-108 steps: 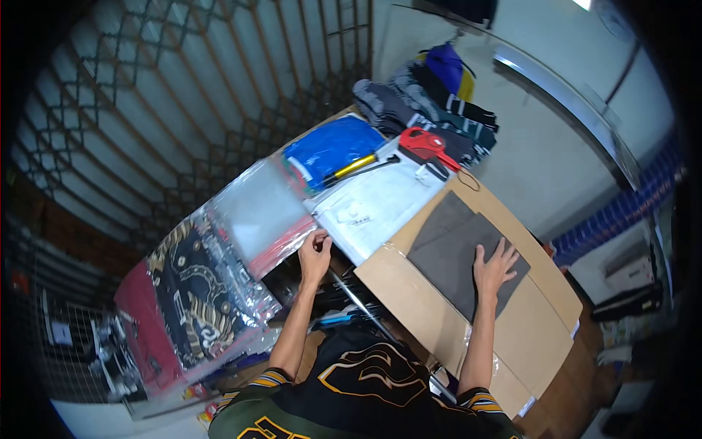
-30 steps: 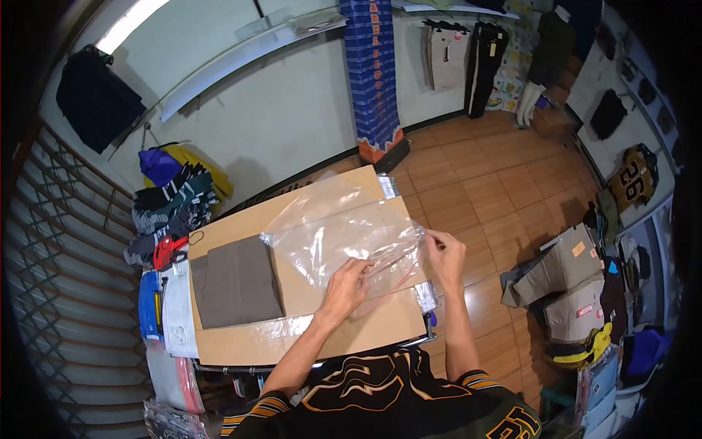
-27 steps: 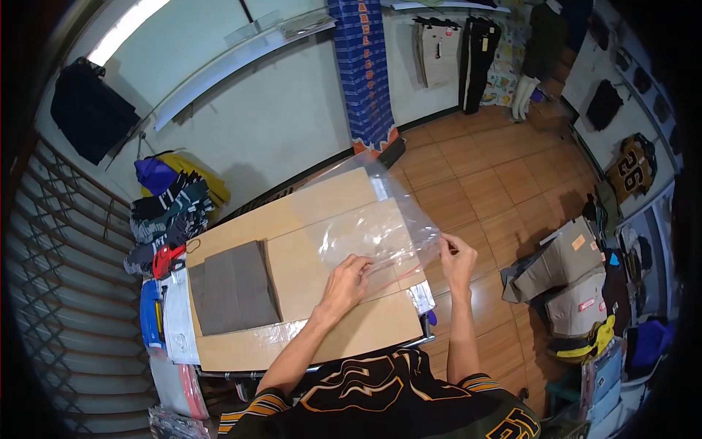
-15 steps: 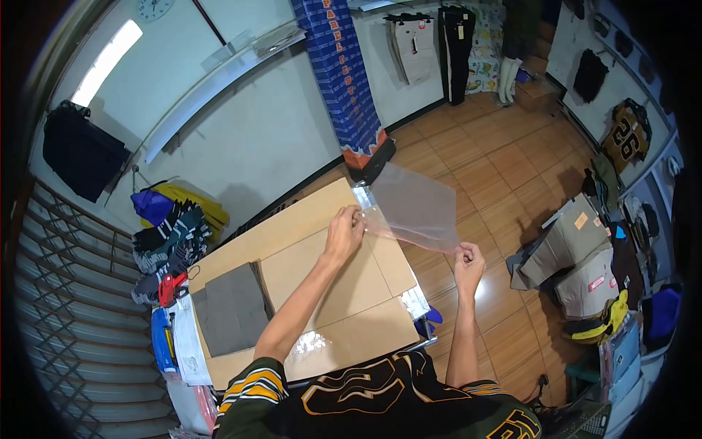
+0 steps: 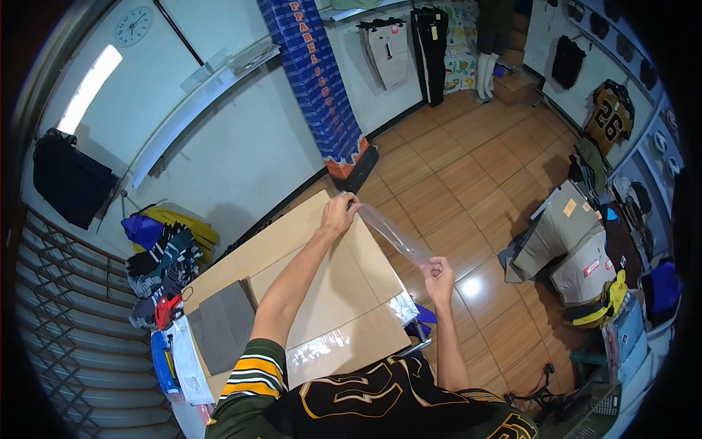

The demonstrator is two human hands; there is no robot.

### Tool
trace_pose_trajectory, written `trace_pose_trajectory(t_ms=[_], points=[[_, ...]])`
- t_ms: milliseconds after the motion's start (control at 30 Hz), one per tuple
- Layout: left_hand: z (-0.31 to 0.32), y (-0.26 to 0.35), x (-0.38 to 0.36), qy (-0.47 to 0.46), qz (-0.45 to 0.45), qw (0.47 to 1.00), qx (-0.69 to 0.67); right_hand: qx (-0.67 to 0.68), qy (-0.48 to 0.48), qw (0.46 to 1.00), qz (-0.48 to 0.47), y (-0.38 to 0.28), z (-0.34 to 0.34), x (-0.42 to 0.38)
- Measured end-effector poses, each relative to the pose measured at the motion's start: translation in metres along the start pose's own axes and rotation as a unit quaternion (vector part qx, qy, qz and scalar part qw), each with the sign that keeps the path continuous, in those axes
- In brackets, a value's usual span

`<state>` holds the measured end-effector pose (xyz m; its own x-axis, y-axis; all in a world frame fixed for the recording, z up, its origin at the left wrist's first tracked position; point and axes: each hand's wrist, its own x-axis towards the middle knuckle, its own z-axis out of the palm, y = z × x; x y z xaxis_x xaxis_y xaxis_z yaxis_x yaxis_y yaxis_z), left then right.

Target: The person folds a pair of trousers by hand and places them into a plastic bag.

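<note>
A clear plastic bag [image 5: 395, 238] stretches between my two hands, off the right edge of the table, seen nearly edge-on as a narrow strip. My left hand [image 5: 340, 214] pinches one end above the far corner of the cardboard-covered tabletop [image 5: 329, 274]. The other end is between the closed fingers of my right hand [image 5: 439, 278], out over the tiled floor. Folded dark grey fabric [image 5: 223, 325] lies on the left part of the cardboard, left of my left forearm.
A red-handled tool [image 5: 167, 311] and a pile of socks [image 5: 164, 263] sit at the table's left end. The blue-wrapped pillar [image 5: 311, 80] stands beyond the far corner. Opened cardboard boxes [image 5: 563, 230] and clothing line the right side of the tiled floor [image 5: 468, 212].
The plastic bag has turned from a broad, spread sheet to a narrow strip. My right hand has moved left and slightly nearer; my left hand has shifted slightly left and away. The view has shifted.
</note>
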<state>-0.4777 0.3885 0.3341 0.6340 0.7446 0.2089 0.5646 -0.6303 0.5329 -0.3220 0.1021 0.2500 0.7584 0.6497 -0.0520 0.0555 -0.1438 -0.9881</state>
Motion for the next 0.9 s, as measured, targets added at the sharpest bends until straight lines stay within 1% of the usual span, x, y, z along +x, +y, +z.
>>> trace_pose_trajectory(t_ms=[100, 233, 367, 433, 567, 633, 767, 833, 867, 900], points=[[-0.003, 0.002, -0.002, 0.013, 0.011, 1.000, -0.008, -0.037, 0.011, 0.999, 0.014, -0.011, 0.007, -0.015], [-0.012, 0.008, -0.012, 0.030, 0.021, 0.998, -0.045, -0.041, 0.026, 0.999, -0.019, -0.022, 0.015, -0.041], [-0.006, -0.007, -0.029, 0.044, 0.011, 0.995, -0.086, -0.056, 0.002, 0.998, -0.038, -0.033, 0.019, -0.066], [-0.007, -0.012, -0.038, 0.058, 0.016, 0.994, -0.088, -0.095, 0.005, 0.993, -0.064, -0.036, 0.018, -0.074], [-0.011, -0.012, -0.050, 0.063, 0.007, 0.990, -0.124, -0.111, 0.026, 0.988, -0.099, -0.052, 0.018, -0.088], [-0.015, -0.010, -0.054, 0.080, 0.010, 0.990, -0.118, -0.145, -0.001, 0.985, -0.095, -0.063, 0.020, -0.098], [-0.025, -0.013, -0.063, 0.101, 0.035, 0.989, -0.102, -0.179, -0.014, 0.978, -0.102, -0.073, 0.029, -0.118], [-0.031, -0.019, -0.070, 0.099, 0.041, 0.990, -0.095, -0.212, -0.062, 0.973, -0.066, -0.086, 0.033, -0.129], [-0.034, -0.022, -0.075, 0.100, 0.042, 0.989, -0.097, -0.206, -0.057, 0.972, -0.095, -0.084, 0.037, -0.134], [-0.038, -0.027, -0.081, 0.097, 0.040, 0.991, -0.086, -0.207, -0.056, 0.972, -0.097, -0.087, 0.040, -0.138]])
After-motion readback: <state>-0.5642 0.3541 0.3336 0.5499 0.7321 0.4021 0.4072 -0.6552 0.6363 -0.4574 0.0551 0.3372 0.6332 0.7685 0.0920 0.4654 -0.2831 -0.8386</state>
